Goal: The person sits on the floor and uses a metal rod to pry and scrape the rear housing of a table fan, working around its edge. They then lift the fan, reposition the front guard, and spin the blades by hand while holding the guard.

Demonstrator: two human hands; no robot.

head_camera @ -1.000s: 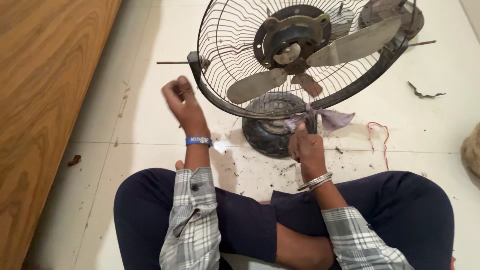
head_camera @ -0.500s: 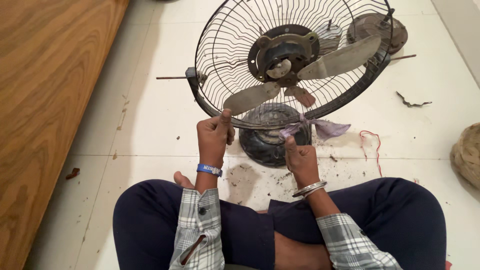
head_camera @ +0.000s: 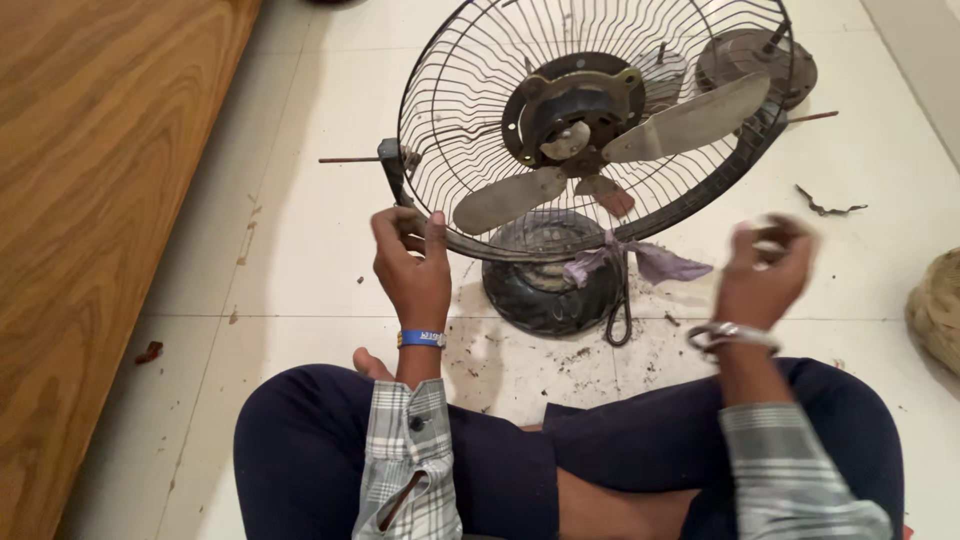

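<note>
Your left hand (head_camera: pixel 412 268) is closed around the near left rim of the wire fan guard (head_camera: pixel 470 120), fingers curled over the frame, just below the dark side bracket (head_camera: pixel 390 170) and its thin rod. That grip is firm and holds the cage. Your right hand (head_camera: pixel 765 272) is off the fan, raised to the right of it and blurred; its fingers look loosely curled, but I cannot tell whether it is closed or holds anything.

The fan sits on the pale tiled floor (head_camera: pixel 300 280) directly ahead of your crossed legs, tilted back so the open cage faces up toward you. The dusty metal blades (head_camera: pixel 690 120) and the motor hub (head_camera: pixel 570 105) are exposed, with no front grille over them. A strip of purple cloth (head_camera: pixel 640 262) is knotted on the lower rim, above the round dark base (head_camera: pixel 545 285). A second round metal part (head_camera: pixel 755 65) lies on the far right, behind the cage. Grit and scraps lie around the base, and a wooden panel (head_camera: pixel 100 200) runs along the left.

Advice: keep the left hand on the rim, not inside the wires, and clear of the blades. Brace the cage before the right hand returns, since the fan rests tilted on a small base.
</note>
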